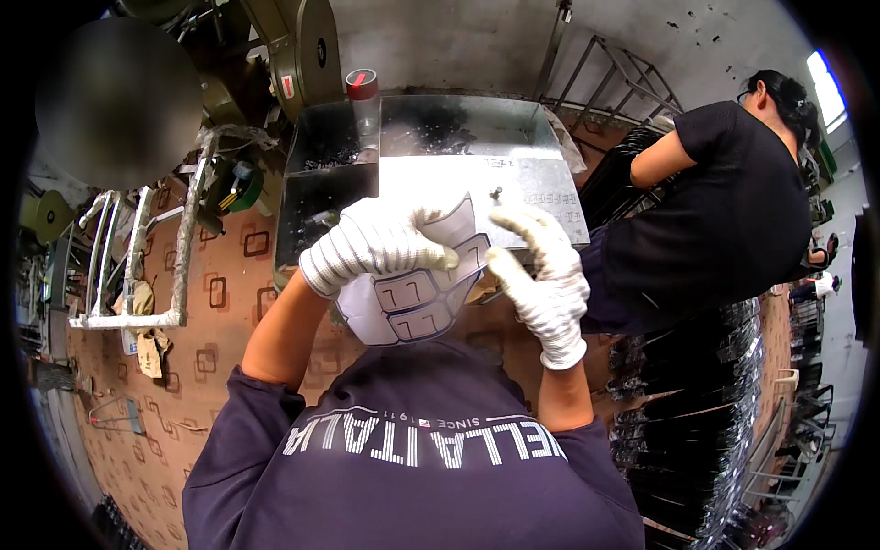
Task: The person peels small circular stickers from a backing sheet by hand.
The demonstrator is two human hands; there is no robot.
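Observation:
A white sheet piece with dark-outlined rounded panels is held in front of my chest, at the near edge of the metal worktable. My left hand, in a white knitted glove, grips its upper part, with the thumb laid over the face. On the other side my right hand, gloved the same way, has its thumb and fingers apart and curved. Its thumb tip is at the sheet's right edge. Just beyond its fingertips, a small metal stud stands on the worktable.
Dark trays with small loose bits take up the table's left and back. A red-topped cylinder stands behind, beside an olive machine. A co-worker in black is close at right, near stacked black parts. A metal frame stands left.

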